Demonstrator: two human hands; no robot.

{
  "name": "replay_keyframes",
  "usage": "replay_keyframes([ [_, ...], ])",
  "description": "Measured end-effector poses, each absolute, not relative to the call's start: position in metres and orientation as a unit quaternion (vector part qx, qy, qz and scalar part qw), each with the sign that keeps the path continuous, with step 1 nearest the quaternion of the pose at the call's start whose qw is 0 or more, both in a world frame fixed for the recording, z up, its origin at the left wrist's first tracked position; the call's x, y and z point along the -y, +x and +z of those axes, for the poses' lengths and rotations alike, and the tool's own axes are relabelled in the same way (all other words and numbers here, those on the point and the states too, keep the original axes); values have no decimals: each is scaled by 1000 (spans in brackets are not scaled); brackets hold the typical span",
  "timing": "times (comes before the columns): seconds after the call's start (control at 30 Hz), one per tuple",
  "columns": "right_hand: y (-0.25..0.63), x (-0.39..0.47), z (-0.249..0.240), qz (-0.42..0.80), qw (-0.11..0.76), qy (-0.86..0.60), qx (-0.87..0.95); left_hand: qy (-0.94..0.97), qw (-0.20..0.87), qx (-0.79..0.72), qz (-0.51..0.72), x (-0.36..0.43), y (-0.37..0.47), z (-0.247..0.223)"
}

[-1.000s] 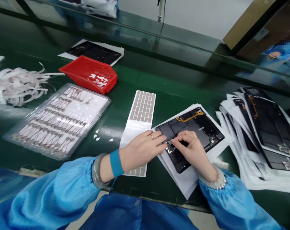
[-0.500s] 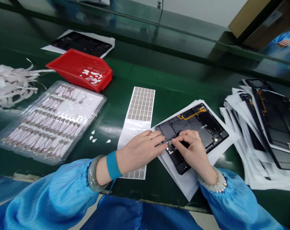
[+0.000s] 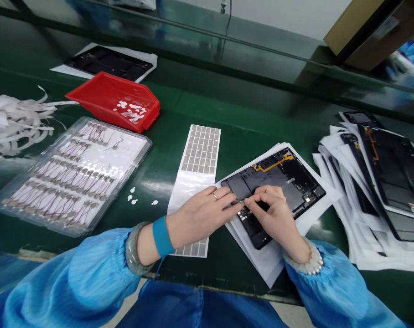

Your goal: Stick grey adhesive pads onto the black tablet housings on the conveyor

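Note:
An opened tablet housing (image 3: 278,182), black inside with an orange flex cable (image 3: 273,166), lies tilted on white paper sheets (image 3: 268,269). My left hand (image 3: 207,205) reaches over its left edge, fingers stretched out, the index fingertip close to the small circuit parts (image 3: 245,214). At that same spot my right hand (image 3: 271,209) pinches thumb and index finger together. Something tiny shows at the pinch, too small to name. Under my left forearm lies a white sheet of grey rectangular stickers (image 3: 202,148).
On the left are a clear tray of small round wired parts (image 3: 73,175), a red bin (image 3: 107,95) with white scraps, and a heap of white strips (image 3: 15,120). Papered housings (image 3: 391,173) are stacked at right. Another housing (image 3: 107,61) lies behind the bin. Several white tabs (image 3: 134,202) dot the table.
My left index finger has moved slightly toward the right fingertips, over the circuit parts. The right hand keeps its pinch in nearly the same place.

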State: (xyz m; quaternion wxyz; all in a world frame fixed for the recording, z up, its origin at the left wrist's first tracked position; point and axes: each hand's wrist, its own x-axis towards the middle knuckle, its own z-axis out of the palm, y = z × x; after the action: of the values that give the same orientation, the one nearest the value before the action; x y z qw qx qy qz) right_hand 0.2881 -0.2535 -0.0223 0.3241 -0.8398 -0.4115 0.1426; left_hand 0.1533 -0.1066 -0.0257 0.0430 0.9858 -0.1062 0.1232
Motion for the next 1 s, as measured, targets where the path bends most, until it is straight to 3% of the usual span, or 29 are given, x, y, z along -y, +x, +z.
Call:
replay_keyframes([
  [0.23, 288, 253, -24, 123, 311, -839, 429, 988, 29, 112, 98, 109, 155, -23],
  [0.47, 295, 260, -20, 40, 224, -838, 495, 990, 4, 106, 92, 115, 156, -21],
  [0.63, 312, 272, -15, -81, 270, -829, 484, 991, 22, 96, 88, 114, 161, -16],
  [0.77, 318, 274, -26, -25, 293, -817, 496, 992, 19, 102, 72, 111, 170, -8],
  [1.0, 316, 272, -35, 28, 261, -820, 509, 988, 36, 132, 70, 102, 178, -11],
])
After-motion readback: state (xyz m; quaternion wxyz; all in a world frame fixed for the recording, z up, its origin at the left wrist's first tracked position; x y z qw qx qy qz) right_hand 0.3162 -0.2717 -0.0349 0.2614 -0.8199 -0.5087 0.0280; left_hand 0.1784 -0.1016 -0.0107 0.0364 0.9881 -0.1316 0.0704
